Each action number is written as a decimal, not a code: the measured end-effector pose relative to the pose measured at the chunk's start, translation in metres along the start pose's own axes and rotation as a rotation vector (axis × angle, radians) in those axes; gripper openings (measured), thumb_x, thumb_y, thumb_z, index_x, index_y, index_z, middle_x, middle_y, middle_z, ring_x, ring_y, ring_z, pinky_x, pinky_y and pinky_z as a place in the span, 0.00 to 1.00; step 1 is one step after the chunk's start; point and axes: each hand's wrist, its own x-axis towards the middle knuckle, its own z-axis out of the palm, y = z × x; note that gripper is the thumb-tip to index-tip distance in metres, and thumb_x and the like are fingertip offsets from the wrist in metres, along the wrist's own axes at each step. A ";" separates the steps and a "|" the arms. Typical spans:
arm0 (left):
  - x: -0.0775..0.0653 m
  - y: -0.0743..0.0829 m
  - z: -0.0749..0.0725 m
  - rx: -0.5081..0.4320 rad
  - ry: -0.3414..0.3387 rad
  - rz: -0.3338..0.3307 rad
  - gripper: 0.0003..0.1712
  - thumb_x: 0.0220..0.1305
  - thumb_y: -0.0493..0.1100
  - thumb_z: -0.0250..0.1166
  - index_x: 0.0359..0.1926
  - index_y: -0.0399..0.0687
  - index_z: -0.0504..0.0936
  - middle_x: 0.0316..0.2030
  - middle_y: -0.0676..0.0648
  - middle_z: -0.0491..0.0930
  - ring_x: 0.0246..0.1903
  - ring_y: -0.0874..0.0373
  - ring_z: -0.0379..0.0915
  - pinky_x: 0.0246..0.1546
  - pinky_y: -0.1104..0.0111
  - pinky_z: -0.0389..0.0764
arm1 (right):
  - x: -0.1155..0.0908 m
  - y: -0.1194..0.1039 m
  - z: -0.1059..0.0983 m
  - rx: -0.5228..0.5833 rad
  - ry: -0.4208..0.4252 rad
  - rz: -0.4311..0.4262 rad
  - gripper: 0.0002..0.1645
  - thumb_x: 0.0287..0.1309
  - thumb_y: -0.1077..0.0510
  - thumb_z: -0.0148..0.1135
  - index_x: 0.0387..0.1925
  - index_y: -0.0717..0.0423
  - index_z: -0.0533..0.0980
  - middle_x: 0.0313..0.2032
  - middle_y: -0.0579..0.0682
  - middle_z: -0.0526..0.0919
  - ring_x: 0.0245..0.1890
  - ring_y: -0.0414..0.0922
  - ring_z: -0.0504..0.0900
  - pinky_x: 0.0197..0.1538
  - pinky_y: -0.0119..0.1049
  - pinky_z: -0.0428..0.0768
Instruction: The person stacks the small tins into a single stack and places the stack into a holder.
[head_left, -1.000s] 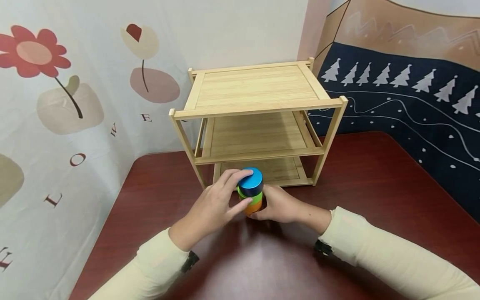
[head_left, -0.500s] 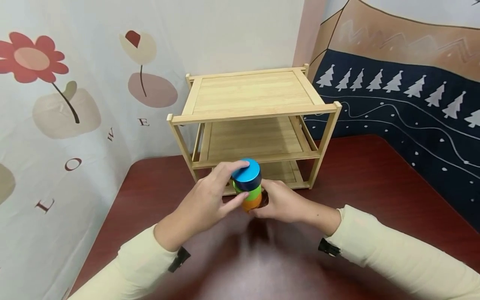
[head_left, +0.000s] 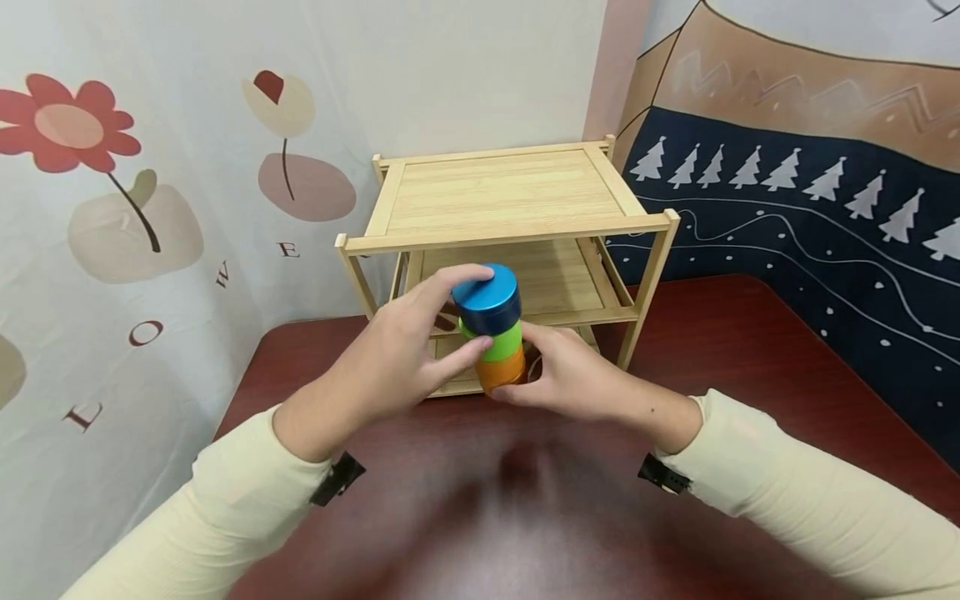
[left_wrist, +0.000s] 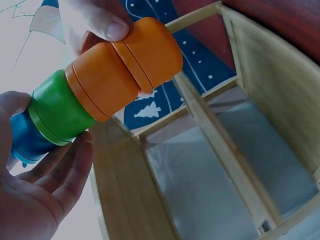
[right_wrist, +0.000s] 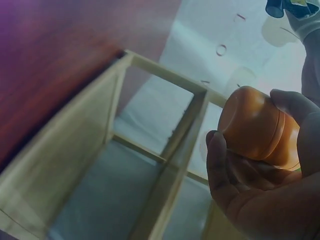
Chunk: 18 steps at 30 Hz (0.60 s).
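Observation:
A stack of round coloured containers [head_left: 507,340], blue on top, green below and orange at the bottom, is held off the table in front of the wooden rack. My left hand [head_left: 397,342] grips its upper part, fingers on the blue lid and thumb near the green section. Lower down, my right hand [head_left: 573,375] holds the orange end between thumb and fingers. Two orange sections [left_wrist: 102,80] show in the left wrist view, the stack tilted there. From the right wrist, my fingers curl round the orange base [right_wrist: 250,122].
Behind the stack stands a three-tier wooden rack [head_left: 502,196], its front rails close to both hands. Dark red table [head_left: 487,517] extends in front and to both sides. Printed cloth backdrops [head_left: 300,50] hang behind and at the sides.
Both hands have raised the stack from low near the table, up to the level of the rack's middle shelf in the head view. The grips look the same.

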 end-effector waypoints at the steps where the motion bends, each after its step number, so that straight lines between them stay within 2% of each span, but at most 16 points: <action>1: 0.003 0.000 -0.003 -0.005 -0.006 -0.004 0.37 0.63 0.46 0.71 0.69 0.50 0.64 0.54 0.45 0.79 0.42 0.56 0.82 0.43 0.65 0.84 | 0.001 -0.002 -0.003 -0.007 0.006 0.000 0.30 0.53 0.50 0.76 0.55 0.49 0.74 0.42 0.44 0.85 0.38 0.44 0.84 0.43 0.40 0.84; 6: 0.021 0.004 -0.018 -0.015 -0.021 -0.007 0.37 0.64 0.46 0.70 0.69 0.52 0.63 0.55 0.45 0.79 0.42 0.55 0.84 0.44 0.65 0.84 | 0.007 -0.012 -0.020 -0.025 0.035 -0.018 0.29 0.52 0.50 0.76 0.54 0.49 0.75 0.42 0.43 0.85 0.38 0.43 0.83 0.44 0.43 0.83; 13: 0.047 0.012 -0.040 -0.080 -0.051 -0.043 0.35 0.66 0.46 0.67 0.69 0.54 0.62 0.57 0.46 0.76 0.43 0.55 0.83 0.44 0.63 0.84 | 0.016 -0.027 -0.045 -0.071 0.070 -0.014 0.28 0.51 0.50 0.76 0.52 0.51 0.76 0.39 0.45 0.85 0.35 0.45 0.83 0.40 0.38 0.81; 18: 0.061 0.016 -0.052 -0.034 -0.026 -0.065 0.36 0.66 0.50 0.68 0.70 0.57 0.62 0.60 0.46 0.76 0.44 0.54 0.83 0.44 0.63 0.84 | 0.023 -0.036 -0.062 -0.078 0.082 -0.013 0.29 0.53 0.48 0.75 0.54 0.51 0.75 0.40 0.45 0.85 0.35 0.43 0.81 0.41 0.38 0.80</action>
